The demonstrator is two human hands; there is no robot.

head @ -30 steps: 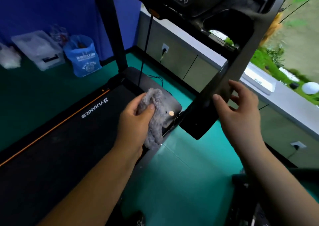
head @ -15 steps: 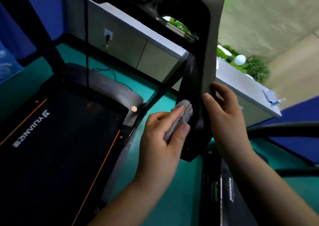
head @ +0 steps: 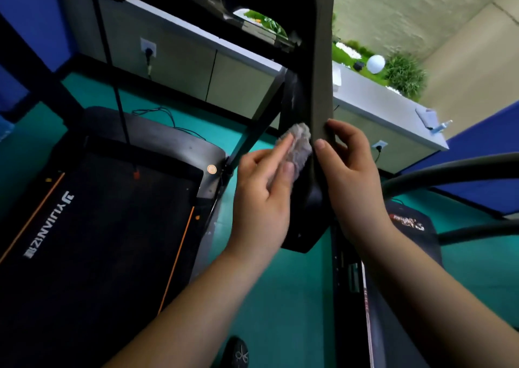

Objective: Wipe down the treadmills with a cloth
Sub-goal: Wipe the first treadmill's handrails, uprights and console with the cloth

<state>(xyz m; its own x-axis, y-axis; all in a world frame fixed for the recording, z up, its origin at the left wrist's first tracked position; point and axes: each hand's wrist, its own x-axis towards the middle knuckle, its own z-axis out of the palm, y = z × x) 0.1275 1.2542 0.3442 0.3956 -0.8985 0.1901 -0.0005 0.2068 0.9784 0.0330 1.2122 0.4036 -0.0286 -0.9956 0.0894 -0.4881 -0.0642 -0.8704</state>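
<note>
Now our left hand (head: 261, 204), pinching the cloth (head: 299, 145), has moved it from the deck (head: 112, 213) onto the post (head: 321, 86). Our right hand (head: 356, 182) grips the post, so wiping there looks underway.

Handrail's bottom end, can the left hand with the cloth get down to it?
Probably yes: the left hand presses the cloth on the handrail above that end, with bare panel between; the right hand holds the other edge, out of the way.

I carried the cloth (head: 299, 145) in my left grip (head: 261, 196) from above the belt (head: 112, 213) to the handrail (head: 320, 86), and my right grip (head: 351, 171) took hold of its edge.
</note>
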